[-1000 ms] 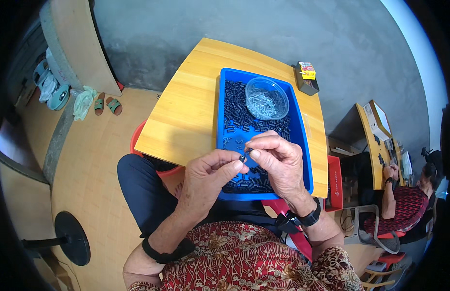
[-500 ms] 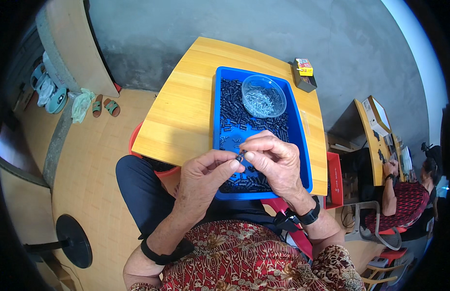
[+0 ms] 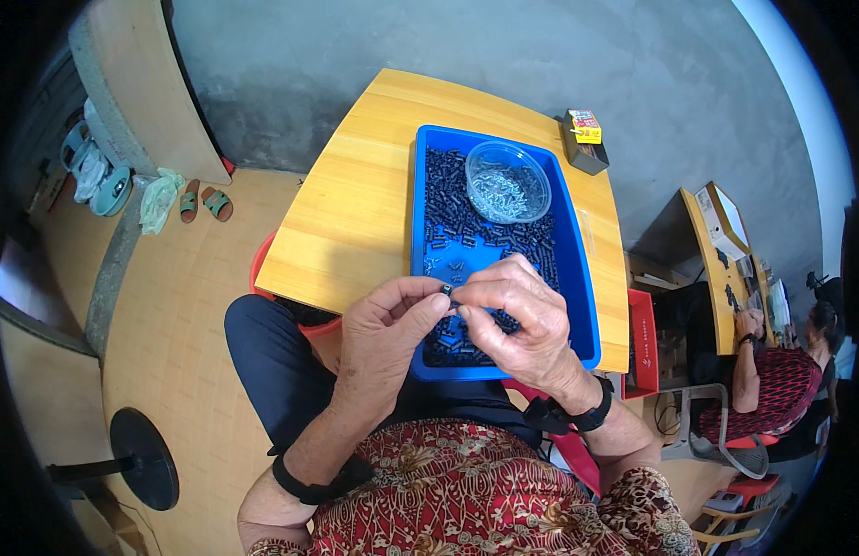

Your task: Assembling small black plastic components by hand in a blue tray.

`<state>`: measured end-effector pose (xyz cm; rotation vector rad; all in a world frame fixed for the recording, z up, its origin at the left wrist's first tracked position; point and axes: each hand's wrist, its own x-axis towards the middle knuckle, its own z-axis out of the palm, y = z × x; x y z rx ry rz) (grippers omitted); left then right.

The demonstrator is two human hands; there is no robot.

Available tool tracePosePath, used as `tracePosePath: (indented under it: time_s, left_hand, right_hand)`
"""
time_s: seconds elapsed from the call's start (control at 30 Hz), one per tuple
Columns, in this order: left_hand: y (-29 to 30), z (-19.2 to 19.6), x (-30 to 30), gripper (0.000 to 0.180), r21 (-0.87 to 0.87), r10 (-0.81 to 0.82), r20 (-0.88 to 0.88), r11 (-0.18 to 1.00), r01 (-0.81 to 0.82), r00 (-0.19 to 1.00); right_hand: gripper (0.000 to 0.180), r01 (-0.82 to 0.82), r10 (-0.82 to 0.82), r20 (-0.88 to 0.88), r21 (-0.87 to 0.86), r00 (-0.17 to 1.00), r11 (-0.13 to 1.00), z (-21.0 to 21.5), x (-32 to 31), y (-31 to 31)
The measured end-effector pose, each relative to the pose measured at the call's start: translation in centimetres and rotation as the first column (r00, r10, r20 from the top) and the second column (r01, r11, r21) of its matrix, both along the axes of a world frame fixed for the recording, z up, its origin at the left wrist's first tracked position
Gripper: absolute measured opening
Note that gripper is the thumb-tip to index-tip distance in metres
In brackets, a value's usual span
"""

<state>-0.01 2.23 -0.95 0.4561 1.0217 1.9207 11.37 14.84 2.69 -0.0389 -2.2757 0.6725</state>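
The left hand (image 3: 381, 332) pinches a black part (image 3: 447, 290) over the blue tray (image 3: 579, 269); the right hand (image 3: 524, 320) curls just beside it, but whether that hand grips anything I cannot tell.

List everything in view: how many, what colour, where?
Table: one, yellow, centre.
Tray: one, blue, on the table.
Small parts: many, black, in the tray.
Tub: one, clear, in the tray.
Metal pieces: many, silvery, in the tub.
Box: one, dark, table's far right corner.
Packet: one, mostly yellow, at the box.
Bins: two, red, one either side of the table.
Sandals: two, green and brown, floor, left.
Bag: one, pale green, beside the sandals.
Basin: one, teal, far left.
Round base: one, black, lower left.
Second table: one, yellow, right.
Person: one, red patterned top, far right.
Wristbands: two, black, one per forearm.
Left hand: one, bare, pinching a small dark piece over the tray.
Right hand: one, bare, at that piece, touch unclear.
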Motion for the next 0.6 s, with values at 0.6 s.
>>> tracePosePath:
  time_s: [0.6]
  left_hand:
    - [0.1, -0.3, 0.2, 0.017, 0.025, 0.127, -0.222, 0.992, -0.125, 0.967]
  right_hand:
    - [0.009, 0.102, -0.022, 0.130, -0.656, 0.991, 0.748, -1.6, -0.2, -1.7]
